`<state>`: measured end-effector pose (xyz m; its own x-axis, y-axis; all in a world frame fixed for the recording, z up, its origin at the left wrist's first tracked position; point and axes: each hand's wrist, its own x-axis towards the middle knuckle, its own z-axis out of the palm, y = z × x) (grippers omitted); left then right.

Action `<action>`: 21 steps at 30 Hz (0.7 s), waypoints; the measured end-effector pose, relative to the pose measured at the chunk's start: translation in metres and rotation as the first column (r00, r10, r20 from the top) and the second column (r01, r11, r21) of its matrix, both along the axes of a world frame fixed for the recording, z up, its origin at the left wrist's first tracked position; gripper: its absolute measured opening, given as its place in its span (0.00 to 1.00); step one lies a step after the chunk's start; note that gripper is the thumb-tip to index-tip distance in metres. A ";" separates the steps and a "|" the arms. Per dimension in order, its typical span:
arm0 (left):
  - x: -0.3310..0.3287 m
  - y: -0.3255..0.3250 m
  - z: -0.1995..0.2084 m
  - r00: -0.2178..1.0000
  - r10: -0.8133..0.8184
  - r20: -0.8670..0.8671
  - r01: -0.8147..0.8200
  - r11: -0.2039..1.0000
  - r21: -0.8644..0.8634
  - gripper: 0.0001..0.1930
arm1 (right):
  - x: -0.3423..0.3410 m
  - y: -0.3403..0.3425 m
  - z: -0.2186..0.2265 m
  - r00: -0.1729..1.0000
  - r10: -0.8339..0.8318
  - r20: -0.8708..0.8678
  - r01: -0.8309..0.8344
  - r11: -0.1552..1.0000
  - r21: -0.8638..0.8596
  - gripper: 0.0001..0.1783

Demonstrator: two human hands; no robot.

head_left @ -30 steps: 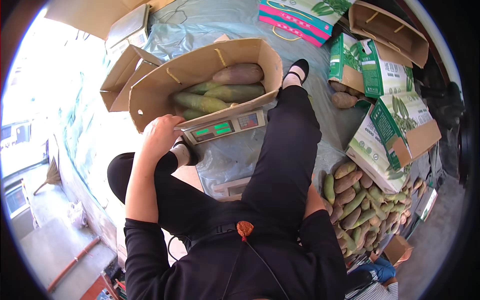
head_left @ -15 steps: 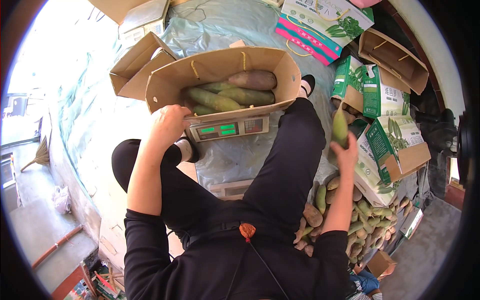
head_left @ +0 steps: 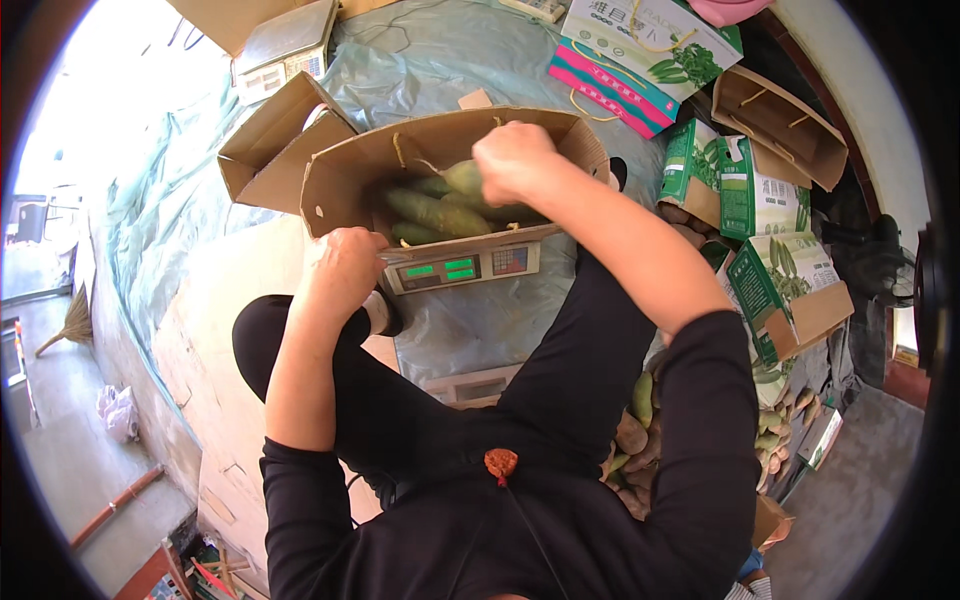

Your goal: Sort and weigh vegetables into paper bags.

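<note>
An open cardboard box (head_left: 350, 165) with yellow cord handles rests on a digital scale (head_left: 520, 259) between my feet. Several green radishes (head_left: 440, 214) lie inside it. My left hand (head_left: 345, 262) grips the box's near left rim, fingertips bent over the edge. Over the box's right half, my right hand (head_left: 515, 160) is closed around another green radish (head_left: 461, 178), whose thin root tip points left. This hand and forearm hide part of the box's contents and its right side.
Loose radishes (head_left: 640, 440) are heaped by my right thigh, partly behind my arm. Printed green and white boxes (head_left: 785, 275) stand to the right, some holding radishes. Behind the box's left corner is an open brown carton (head_left: 270, 140); a second scale (head_left: 285, 50) stands farther back.
My right hand has carried the radish from beside the right-hand boxes leftward and over the open box. My left hand stays at the box's near left rim.
</note>
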<state>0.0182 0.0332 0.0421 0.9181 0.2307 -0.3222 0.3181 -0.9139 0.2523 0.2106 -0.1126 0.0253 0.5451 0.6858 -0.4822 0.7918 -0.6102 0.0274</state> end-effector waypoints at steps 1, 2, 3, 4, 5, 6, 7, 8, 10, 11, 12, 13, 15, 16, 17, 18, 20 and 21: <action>-0.001 -0.001 0.002 1.000 -0.002 -0.004 0.002 1.000 0.000 0.10 | -0.001 0.017 -0.011 0.999 0.035 -0.029 -0.036 0.998 -0.043 0.16; 0.000 -0.003 0.003 0.999 -0.031 -0.008 0.032 0.999 0.019 0.10 | -0.002 0.029 -0.022 0.998 0.057 -0.020 -0.059 0.996 -0.067 0.17; 0.001 -0.002 0.003 0.998 -0.061 -0.013 0.061 0.997 0.037 0.10 | -0.001 0.039 -0.033 0.998 0.052 -0.022 -0.053 0.996 -0.069 0.17; 0.000 0.000 -0.001 0.998 -0.063 0.002 0.063 0.998 0.020 0.10 | -0.003 0.051 -0.037 0.998 0.052 -0.036 -0.057 0.988 -0.140 0.16; 0.000 0.000 -0.002 0.997 -0.074 0.000 0.074 0.997 0.015 0.10 | -0.003 0.058 -0.042 0.998 0.044 -0.050 -0.054 0.975 -0.214 0.15; 0.001 -0.001 -0.003 0.996 -0.083 0.021 0.083 0.997 0.000 0.09 | -0.004 0.064 -0.057 0.999 0.014 -0.031 -0.020 0.979 -0.202 0.16; 0.001 0.000 -0.002 0.996 -0.084 0.038 0.085 0.996 -0.013 0.09 | -0.007 0.069 -0.063 0.999 0.010 -0.035 -0.017 0.979 -0.204 0.16; 0.003 0.000 -0.002 0.995 -0.089 0.034 0.089 0.996 -0.016 0.09 | -0.009 0.073 -0.069 0.999 0.022 -0.039 -0.030 0.974 -0.226 0.17; 0.002 0.002 -0.004 0.991 -0.116 0.061 0.117 0.993 -0.029 0.09 | -0.008 0.068 -0.076 0.996 0.076 -0.056 -0.083 0.987 -0.137 0.21; -0.001 0.003 -0.006 0.992 -0.115 0.055 0.116 0.993 -0.034 0.09 | 0.002 0.069 -0.066 0.978 0.086 -0.190 -0.120 0.977 -0.177 0.23; -0.004 0.004 -0.010 0.991 -0.123 0.060 0.126 0.991 -0.046 0.09 | -0.001 0.066 -0.064 0.964 0.111 -0.243 -0.146 0.981 -0.131 0.23; -0.003 0.005 -0.012 0.988 -0.135 0.071 0.139 0.989 -0.055 0.09 | -0.002 0.063 -0.063 0.948 0.136 -0.289 -0.166 0.983 -0.083 0.23; -0.002 0.004 -0.010 0.991 -0.124 0.059 0.127 0.989 -0.069 0.10 | -0.012 0.063 -0.064 0.948 0.159 -0.274 -0.176 0.984 -0.037 0.22; -0.002 0.002 -0.009 0.992 -0.116 0.044 0.119 0.990 -0.081 0.10 | -0.017 0.063 -0.062 0.949 0.179 -0.260 -0.182 0.983 0.010 0.22; -0.002 0.002 -0.010 0.991 -0.125 0.043 0.128 0.988 -0.081 0.10 | -0.017 0.065 -0.060 0.950 0.170 -0.261 -0.173 0.985 0.010 0.22; -0.002 0.002 -0.012 0.991 -0.121 0.051 0.125 0.989 -0.082 0.11 | -0.015 0.069 -0.057 0.960 0.166 -0.226 -0.160 0.986 0.044 0.21; 0.000 0.001 -0.014 0.987 -0.150 0.058 0.155 0.984 -0.093 0.11 | -0.016 0.068 -0.060 0.980 0.165 -0.115 -0.147 0.978 0.150 0.20; 0.002 0.000 -0.013 0.988 -0.143 0.052 0.147 0.986 -0.081 0.12 | -0.017 0.066 -0.064 0.985 0.168 -0.033 -0.157 0.963 0.221 0.19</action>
